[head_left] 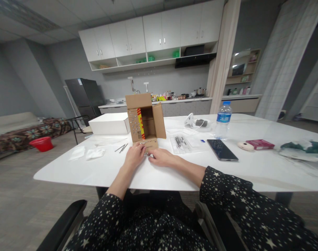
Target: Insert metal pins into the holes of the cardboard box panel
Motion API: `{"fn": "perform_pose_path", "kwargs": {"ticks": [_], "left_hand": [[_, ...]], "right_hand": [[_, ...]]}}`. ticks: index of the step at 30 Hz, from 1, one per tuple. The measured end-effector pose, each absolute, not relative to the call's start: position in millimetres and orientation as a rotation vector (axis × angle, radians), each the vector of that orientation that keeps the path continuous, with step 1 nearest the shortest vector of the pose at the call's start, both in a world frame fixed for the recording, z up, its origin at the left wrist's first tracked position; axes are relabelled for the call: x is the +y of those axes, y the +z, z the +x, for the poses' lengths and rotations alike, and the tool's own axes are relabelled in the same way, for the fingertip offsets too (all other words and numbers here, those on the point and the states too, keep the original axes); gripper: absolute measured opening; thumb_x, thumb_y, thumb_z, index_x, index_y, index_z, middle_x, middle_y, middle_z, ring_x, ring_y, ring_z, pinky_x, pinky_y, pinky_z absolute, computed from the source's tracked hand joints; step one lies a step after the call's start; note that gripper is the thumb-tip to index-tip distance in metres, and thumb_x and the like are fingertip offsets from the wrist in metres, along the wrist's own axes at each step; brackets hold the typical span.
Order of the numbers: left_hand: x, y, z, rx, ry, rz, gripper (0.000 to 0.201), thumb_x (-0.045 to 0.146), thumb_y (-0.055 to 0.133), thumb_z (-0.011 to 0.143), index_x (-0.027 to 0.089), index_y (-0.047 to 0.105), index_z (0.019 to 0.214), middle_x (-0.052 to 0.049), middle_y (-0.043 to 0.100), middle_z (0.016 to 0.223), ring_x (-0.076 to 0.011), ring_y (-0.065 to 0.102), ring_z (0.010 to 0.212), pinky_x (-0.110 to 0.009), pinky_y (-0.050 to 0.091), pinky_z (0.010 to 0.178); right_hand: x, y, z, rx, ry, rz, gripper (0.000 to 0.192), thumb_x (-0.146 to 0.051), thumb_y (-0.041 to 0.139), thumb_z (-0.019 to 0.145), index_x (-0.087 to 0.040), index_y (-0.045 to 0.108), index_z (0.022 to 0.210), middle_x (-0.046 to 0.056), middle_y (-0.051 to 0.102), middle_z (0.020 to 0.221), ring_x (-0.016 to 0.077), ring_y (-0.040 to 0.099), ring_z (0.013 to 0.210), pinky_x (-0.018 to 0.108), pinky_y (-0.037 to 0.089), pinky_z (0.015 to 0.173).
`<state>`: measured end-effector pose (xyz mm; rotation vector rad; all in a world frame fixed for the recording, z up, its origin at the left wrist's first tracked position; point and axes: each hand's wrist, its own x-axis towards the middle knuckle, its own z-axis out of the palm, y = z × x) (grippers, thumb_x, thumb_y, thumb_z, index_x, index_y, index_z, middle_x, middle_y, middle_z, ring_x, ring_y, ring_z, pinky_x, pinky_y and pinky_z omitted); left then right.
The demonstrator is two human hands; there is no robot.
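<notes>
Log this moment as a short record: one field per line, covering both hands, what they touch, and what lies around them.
left hand: on the table, fingers at the lower front flap of the cardboard box
right hand: flat beside the left, fingertips at the same flap
box state: upright, open toward the person, rows of small dots on its flaps
table: white
left of box: white box, thin metal rods
right of box: water bottle, dark phone

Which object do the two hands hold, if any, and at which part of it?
Both the left hand and the right hand rest at the front bottom flap of the open cardboard box. Whether the fingers actually pinch it, or a small item there, cannot be told.
</notes>
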<state>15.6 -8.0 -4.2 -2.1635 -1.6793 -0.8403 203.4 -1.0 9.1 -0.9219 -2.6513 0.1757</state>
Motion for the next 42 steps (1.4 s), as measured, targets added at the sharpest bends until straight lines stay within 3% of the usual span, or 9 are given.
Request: {"fn": "perform_pose_path", "kwargs": {"ticks": [21, 37, 42], "left_hand": [[-6.8, -4.8, 14.6, -1.582, -0.9, -2.339, 0.021, 0.025, 0.05, 0.089, 0.02, 0.069, 0.085, -0.008, 0.064, 0.089, -0.0212, 0.063, 0.084, -0.034, 0.051, 0.077], [-11.9, 0.0, 18.9, -1.64, -0.883, -2.405, 0.023, 0.019, 0.049, 0.085, 0.018, 0.07, 0.095, -0.008, 0.069, 0.096, -0.0203, 0.065, 0.086, -0.032, 0.051, 0.081], [-9.9, 0.9, 20.7, -1.616, -0.955, -2.205, 0.025, 0.019, 0.046, 0.087, 0.018, 0.068, 0.099, -0.009, 0.07, 0.105, -0.024, 0.064, 0.099, -0.038, 0.049, 0.09]], "right_hand": [[-1.0, 9.4, 203.3, -2.667, 0.126, -0.938, 0.031, -0.029, 0.042, 0.091, -0.018, 0.065, 0.108, 0.012, 0.072, 0.103, 0.0265, 0.067, 0.093, 0.033, 0.048, 0.075], [1.9, 7.4, 202.3, -2.664, 0.123, -0.911, 0.031, -0.029, 0.044, 0.091, -0.019, 0.064, 0.113, 0.01, 0.072, 0.106, 0.0257, 0.067, 0.094, 0.031, 0.047, 0.075], [1.2, 8.3, 202.3, -2.662, 0.138, -0.936, 0.033, -0.031, 0.044, 0.092, -0.018, 0.065, 0.113, 0.011, 0.072, 0.105, 0.0256, 0.067, 0.095, 0.031, 0.047, 0.077]]}}
